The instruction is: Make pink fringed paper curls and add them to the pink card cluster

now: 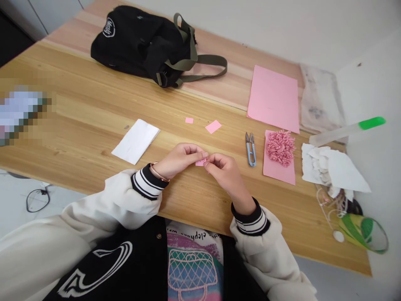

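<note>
Paper piece (200, 162), small and pink, toward the table's (78, 113) near edge; left hand (181, 161) and right hand (224, 170) both pinched on it. Snips (253, 158) lie nearer the table's right edge.

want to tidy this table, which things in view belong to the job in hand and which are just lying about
Likely part of the job:
small pink piece between left hand and right hand
two loose pink pieces
blue snips
large pink sheet
pink bundle

Probably just lying about:
black bag
folded white sheet
green-capped tube
</note>
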`<state>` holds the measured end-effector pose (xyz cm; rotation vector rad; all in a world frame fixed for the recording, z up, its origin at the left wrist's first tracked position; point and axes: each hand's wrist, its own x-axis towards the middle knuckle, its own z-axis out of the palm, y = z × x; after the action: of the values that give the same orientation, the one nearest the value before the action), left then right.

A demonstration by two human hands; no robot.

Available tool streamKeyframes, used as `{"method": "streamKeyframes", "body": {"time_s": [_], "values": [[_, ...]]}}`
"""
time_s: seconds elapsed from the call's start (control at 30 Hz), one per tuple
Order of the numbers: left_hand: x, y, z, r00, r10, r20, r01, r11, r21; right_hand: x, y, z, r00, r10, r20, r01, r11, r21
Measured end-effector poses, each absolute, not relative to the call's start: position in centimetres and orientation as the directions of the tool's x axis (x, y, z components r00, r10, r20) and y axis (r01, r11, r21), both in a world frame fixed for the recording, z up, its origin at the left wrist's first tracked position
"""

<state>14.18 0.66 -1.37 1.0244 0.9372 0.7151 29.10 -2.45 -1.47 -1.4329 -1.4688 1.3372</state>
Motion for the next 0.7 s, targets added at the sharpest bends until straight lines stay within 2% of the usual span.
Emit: {"method": "streamKeyframes", "body": {"time_s": [0.7], "values": [[14.12, 0.75, -1.79, 0.444, 0.848, -0.291, -0.065, 0.354, 0.933, 29.10, -2.45, -1.62, -0.170, 0.968, -0.185, 0.263, -0.136, -0.955]]}}
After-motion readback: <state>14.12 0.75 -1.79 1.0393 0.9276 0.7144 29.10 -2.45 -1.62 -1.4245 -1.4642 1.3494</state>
